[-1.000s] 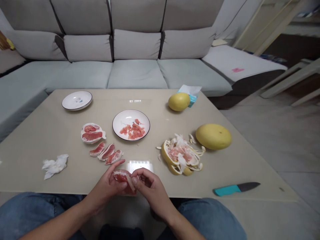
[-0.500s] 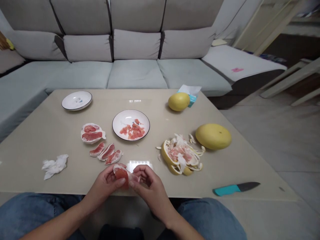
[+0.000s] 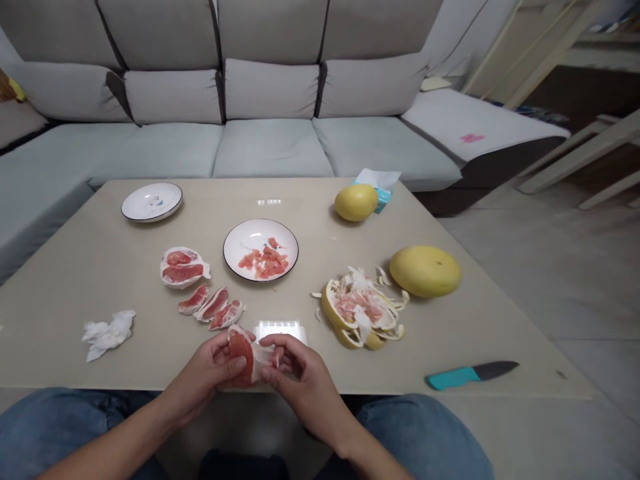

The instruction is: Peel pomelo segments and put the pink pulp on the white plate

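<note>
The left hand [image 3: 210, 373] and right hand [image 3: 300, 377] meet over the near edge of the surface [image 3: 100, 280], at 6 o'clock from the plate [image 3: 235, 235] of red flesh. Left grip: thumb and fingers closed round a pomelo segment [image 3: 241, 348], held just above the surface edge. Right grip: fingertips pinched on the white membrane [image 3: 261, 355] at the segment's 3 o'clock side (partly lifted off the flesh). Taken from the hands, three loose segments [image 3: 213, 307] lie near at 11 o'clock, the peel pile [image 3: 363, 310] at 2 o'clock, the knife [image 3: 470, 375] well apart at 3 o'clock, and the crumpled tissue [image 3: 107, 332] at 9 o'clock.
</note>
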`<state>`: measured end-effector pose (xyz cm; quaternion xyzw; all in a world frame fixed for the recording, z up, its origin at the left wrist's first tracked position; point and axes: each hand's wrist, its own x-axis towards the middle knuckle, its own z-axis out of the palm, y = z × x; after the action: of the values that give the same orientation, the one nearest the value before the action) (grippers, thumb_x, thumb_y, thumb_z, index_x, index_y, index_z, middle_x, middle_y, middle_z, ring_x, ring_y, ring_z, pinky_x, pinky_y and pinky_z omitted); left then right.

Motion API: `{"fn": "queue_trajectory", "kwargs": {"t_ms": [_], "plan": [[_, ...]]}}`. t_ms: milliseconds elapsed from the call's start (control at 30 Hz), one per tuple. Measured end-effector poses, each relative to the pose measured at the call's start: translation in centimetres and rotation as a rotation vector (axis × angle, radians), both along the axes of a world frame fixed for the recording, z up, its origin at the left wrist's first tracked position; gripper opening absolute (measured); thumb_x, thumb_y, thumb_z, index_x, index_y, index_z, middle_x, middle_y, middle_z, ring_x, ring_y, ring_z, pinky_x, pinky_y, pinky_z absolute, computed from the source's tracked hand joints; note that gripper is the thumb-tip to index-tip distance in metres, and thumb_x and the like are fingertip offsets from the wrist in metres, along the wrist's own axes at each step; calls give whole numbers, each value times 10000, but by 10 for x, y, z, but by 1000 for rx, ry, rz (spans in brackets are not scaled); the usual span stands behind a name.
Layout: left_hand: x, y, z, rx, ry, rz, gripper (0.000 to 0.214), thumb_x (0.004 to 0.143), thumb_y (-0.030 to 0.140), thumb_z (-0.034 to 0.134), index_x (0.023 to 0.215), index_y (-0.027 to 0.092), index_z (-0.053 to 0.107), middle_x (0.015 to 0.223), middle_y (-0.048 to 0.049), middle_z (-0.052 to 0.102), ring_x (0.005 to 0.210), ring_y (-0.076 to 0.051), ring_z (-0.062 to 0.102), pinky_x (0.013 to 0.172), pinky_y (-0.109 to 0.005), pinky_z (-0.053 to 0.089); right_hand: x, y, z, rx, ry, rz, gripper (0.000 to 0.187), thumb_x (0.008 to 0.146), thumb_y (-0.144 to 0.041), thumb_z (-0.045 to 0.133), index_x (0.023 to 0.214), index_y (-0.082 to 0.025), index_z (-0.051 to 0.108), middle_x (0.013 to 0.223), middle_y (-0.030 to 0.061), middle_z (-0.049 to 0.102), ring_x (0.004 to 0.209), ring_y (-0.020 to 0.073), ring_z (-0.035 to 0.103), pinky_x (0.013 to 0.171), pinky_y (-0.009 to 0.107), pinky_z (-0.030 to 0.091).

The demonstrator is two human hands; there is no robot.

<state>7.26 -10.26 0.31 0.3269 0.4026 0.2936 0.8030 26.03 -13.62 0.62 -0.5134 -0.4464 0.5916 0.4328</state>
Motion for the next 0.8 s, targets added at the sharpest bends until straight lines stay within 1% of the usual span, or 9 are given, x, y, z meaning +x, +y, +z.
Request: {"fn": "queue_trajectory", "kwargs": {"t_ms": [100, 167, 367, 433, 500, 633, 700, 767, 800], "plan": [[-4, 3, 2, -53, -51, -72, 268, 807, 236, 713, 1048, 148, 634, 927, -70, 669, 789, -170, 651, 780, -347, 551, 5, 0, 1, 16, -11, 10, 290, 751, -261, 706, 1035, -217, 669, 723, -33, 527, 659, 122, 506, 636, 242, 430], [-6, 5, 2, -76, -78, -117, 275, 807, 236, 714, 1054, 145, 635, 922, -75, 673, 771, -171, 656, 766, -362, 562, 7, 0, 3, 25, -28, 20, 296, 762, -257, 698, 1054, -218, 669, 730, -28, 539, 665, 125, 511, 642, 245, 432], [-6, 7, 2, -69, -115, -188, 293, 782, 255, 742, 1026, 131, 638, 840, -75, 688, 732, -166, 668, 695, -268, 533, 14, -3, 5, 124, -155, 30, 306, 786, -233, 677, 1092, -224, 683, 758, -9, 574, 711, 142, 539, 699, 269, 454], [-5, 6, 2, -51, -97, -184, 305, 765, 276, 756, 1012, 139, 640, 841, -75, 693, 748, -179, 668, 701, -275, 526, 16, -2, 5, 140, -192, 32, 326, 789, -228, 673, 1115, -230, 679, 756, -8, 577, 705, 141, 535, 697, 271, 456], [-4, 4, 0, -9, -65, -151, 317, 743, 285, 774, 1003, 154, 648, 861, -69, 698, 771, -189, 662, 718, -291, 521, 16, 1, 5, 110, -201, 47, 321, 794, -237, 667, 1115, -226, 673, 752, -8, 583, 687, 138, 528, 674, 269, 455], [-4, 2, -6, 96, -6, -97, 330, 729, 251, 785, 1029, 180, 668, 865, -47, 705, 804, -186, 650, 739, -279, 497, 10, 3, 7, 40, -121, 93, 238, 734, -237, 729, 957, -204, 654, 779, -9, 617, 709, 141, 559, 672, 258, 461], [-4, 1, -7, 96, -4, -103, 374, 724, 244, 787, 1073, 193, 662, 877, -46, 711, 794, -183, 653, 729, -278, 493, 6, 3, 7, 35, -109, 78, 263, 696, -204, 758, 918, -211, 617, 745, -30, 604, 690, 135, 557, 652, 243, 451], [-3, 1, -6, 83, -28, -121, 417, 717, 247, 790, 1107, 195, 651, 902, -56, 716, 811, -194, 659, 729, -286, 496, 3, 1, 6, 50, -152, 62, 263, 708, -184, 744, 929, -222, 607, 694, -48, 570, 651, 127, 531, 611, 229, 425], [-2, 1, -5, 74, -44, -131, 445, 702, 240, 801, 1117, 196, 647, 915, -59, 717, 832, -200, 662, 744, -293, 499, 3, 0, 6, 74, -189, 68, 230, 726, -182, 729, 922, -225, 615, 685, -48, 564, 645, 126, 523, 603, 227, 416]]}}
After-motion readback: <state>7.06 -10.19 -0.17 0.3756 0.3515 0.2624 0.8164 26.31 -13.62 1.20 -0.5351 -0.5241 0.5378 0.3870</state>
